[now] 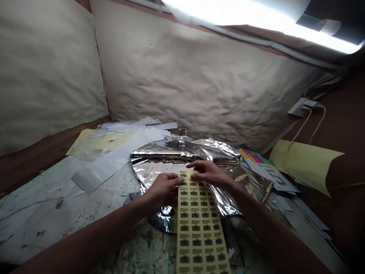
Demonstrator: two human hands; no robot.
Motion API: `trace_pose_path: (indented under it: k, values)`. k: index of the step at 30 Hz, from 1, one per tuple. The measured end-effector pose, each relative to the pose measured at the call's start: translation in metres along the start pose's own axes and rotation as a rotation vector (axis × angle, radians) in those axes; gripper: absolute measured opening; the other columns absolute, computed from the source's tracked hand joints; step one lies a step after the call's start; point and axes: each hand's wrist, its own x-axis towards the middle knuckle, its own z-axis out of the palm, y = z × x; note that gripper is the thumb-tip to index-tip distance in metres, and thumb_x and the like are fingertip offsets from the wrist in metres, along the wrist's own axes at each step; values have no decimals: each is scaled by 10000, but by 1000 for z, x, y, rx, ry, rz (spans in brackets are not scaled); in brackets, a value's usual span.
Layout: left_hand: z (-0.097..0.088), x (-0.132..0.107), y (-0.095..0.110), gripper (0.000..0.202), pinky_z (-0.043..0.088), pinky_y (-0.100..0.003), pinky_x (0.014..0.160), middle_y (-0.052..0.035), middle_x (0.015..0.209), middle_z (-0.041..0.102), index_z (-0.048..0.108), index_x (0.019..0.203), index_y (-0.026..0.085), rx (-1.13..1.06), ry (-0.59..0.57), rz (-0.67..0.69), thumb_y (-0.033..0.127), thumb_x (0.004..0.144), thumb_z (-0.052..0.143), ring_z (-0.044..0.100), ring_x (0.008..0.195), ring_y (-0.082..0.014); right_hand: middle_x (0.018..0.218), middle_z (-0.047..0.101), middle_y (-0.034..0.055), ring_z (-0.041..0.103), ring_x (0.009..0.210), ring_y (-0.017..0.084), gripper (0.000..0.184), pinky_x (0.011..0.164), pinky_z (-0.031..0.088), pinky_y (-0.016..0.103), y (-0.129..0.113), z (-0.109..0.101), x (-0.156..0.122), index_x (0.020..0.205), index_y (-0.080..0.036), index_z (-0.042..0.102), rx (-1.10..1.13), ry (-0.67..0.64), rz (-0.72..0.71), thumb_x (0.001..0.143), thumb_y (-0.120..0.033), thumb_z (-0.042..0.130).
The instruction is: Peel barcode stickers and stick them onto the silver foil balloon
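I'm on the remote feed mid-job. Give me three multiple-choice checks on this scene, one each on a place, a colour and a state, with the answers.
1. Where is the crumpled aluminium foil?
A) Taped to the wall
B) On the table, beneath the hands
C) On the floor

2. What colour is the label sheet?
A) Blue
B) Red
C) Yellow

3. How do the left hand and right hand stand?
A) Both hold the sheet's top end
B) Both lie flat on the foil
C) Only the right touches the sheet

1: B, it lies spread under both hands.
2: C, yellow shows around the black barcodes.
3: A, fingers of both grip that end.
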Motion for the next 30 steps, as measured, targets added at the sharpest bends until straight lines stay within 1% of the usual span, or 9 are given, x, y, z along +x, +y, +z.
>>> trace_pose_path:
  k: [4,6,9,12,16,20,23,27,30]
  values:
    - [6,-4,-1,336,550,-237,551,-92,812,698,620,924,112,30,5,14,323,731,796,696,688,-182,747,602,-6,575,654,134,408,584,457,253,21,27,-24,1112,-152,629,-22,263,21,772,-360,717]
    - [9,-5,-1,313,547,-235,542,-89,824,695,613,907,113,56,25,43,313,740,786,691,676,-176,852,630,31,601,775,181,327,664,495,309,23,35,-29,1080,-180,639,-185,394,-62,795,-331,693]
    - [12,-6,-2,306,546,-247,533,-64,805,675,603,858,117,93,57,96,335,738,781,676,647,-169,1070,631,89,552,1031,256,175,879,474,429,18,45,-34,1001,-223,692,-525,586,-315,833,-259,655]
    - [14,-7,-4,345,527,-235,506,-28,741,647,593,843,124,96,81,114,347,695,810,645,595,-145,1003,651,91,568,990,244,142,865,483,411,14,57,-36,959,-231,724,-636,541,-444,876,-224,609]
    - [13,-7,-7,338,550,-272,539,-49,742,670,620,855,121,151,94,118,352,692,805,661,624,-173,939,662,64,627,857,187,155,744,512,323,13,65,-35,972,-220,727,-536,500,-410,873,-176,616]
    - [15,-10,-9,223,554,-273,537,-50,745,684,661,796,127,265,111,232,325,743,749,674,665,-196,899,668,39,641,804,155,133,711,509,278,8,65,-38,932,-212,725,-492,469,-403,855,-148,638]
    - [18,-14,-8,154,529,-238,527,-56,755,706,704,796,128,352,108,316,280,771,713,671,670,-186,901,670,41,641,792,157,119,705,505,276,3,66,-42,914,-202,721,-585,453,-389,848,-142,643]
    - [21,-18,-7,121,532,-238,603,-62,789,735,749,844,129,443,94,408,207,789,675,685,713,-186,910,671,66,634,809,182,119,719,498,300,-3,69,-47,925,-175,717,-774,455,-384,863,-155,618]
    - [22,-20,-7,137,530,-233,603,-56,789,740,761,874,133,496,84,461,204,799,670,690,705,-182,902,671,61,632,794,169,116,712,493,282,-6,66,-49,924,-166,713,-790,414,-378,866,-160,612]
